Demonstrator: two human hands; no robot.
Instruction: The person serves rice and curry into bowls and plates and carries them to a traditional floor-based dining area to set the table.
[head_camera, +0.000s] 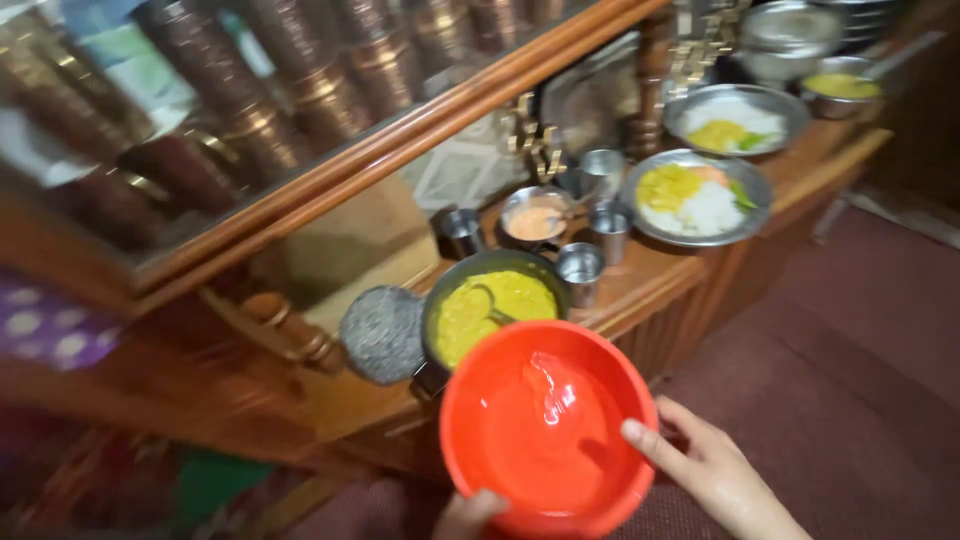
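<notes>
Red bowl (545, 430) gripped in both your hands, left hand (468, 515) and right hand (705, 470), just short of the yellow-curry pot (490, 310); next, steady it level.

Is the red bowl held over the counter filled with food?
No: the red bowl, gripped at its rim by the right hand and the left hand, shows only its bare glossy inside.

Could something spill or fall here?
Maybe. The red bowl is gripped only at its rim by the right hand and left hand, so it might tip. It sits close to the pan of yellow curry, which could get bumped. The small steel cups stand near the counter edge.
</notes>
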